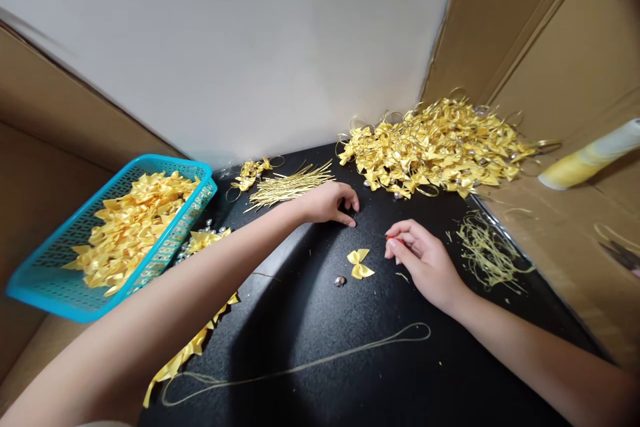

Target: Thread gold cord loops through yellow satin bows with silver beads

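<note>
My right hand (420,260) is closed around a small red piece (395,239), mostly hidden by the fingers. A thin dark line reaches from it toward the left; whether it is a needle, wire or thread is unclear. My left hand (330,203) is up and to the left of it, its thumb and fingers curled toward each other; anything between them is too fine to make out. Below both hands, a yellow ribbon bow (361,263) lies flat on the black table (320,307). Beside the bow sits a small silver bell (340,281).
A blue basket (30,280) of yellow bows stands left. Gold ties (290,185) lie behind my left hand, and a heap of finished bows (440,147) at back right. A looped cord (300,367) crosses the front. Thread scraps (493,250) and scissors (623,255) are at right.
</note>
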Action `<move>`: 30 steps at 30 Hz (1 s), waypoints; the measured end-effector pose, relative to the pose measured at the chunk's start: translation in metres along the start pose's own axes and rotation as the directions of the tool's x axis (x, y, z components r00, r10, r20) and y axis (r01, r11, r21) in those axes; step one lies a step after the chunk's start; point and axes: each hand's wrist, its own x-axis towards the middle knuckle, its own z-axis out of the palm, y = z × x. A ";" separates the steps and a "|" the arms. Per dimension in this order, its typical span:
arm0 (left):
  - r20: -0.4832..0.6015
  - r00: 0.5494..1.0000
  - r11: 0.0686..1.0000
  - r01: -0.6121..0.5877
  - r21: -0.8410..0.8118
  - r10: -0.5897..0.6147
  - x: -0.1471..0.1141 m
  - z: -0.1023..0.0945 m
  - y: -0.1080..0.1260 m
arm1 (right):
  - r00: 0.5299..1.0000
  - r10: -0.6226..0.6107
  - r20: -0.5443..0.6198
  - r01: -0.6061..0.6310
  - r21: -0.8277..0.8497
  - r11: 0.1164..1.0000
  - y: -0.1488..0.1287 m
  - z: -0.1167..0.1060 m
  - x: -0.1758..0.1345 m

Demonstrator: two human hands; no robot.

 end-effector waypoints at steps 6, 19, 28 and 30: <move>-0.020 0.999 0.999 -0.036 0.034 0.036 -0.002 0.001 0.004 | 1.000 -0.006 0.001 0.006 -0.012 1.000 0.000 -0.001 -0.002; 0.037 0.987 0.985 0.159 -0.074 -0.156 -0.003 -0.001 0.016 | 1.000 0.002 0.007 -0.002 -0.030 1.000 -0.002 -0.001 -0.002; -0.092 0.939 0.559 0.117 -0.821 -0.332 -0.034 0.026 0.040 | 0.999 0.041 0.000 -0.041 0.006 0.999 -0.005 -0.002 -0.002; -0.088 0.911 0.391 0.085 -0.916 -0.404 -0.050 0.039 0.056 | 0.997 0.082 0.011 -0.083 0.050 0.995 -0.008 -0.001 -0.002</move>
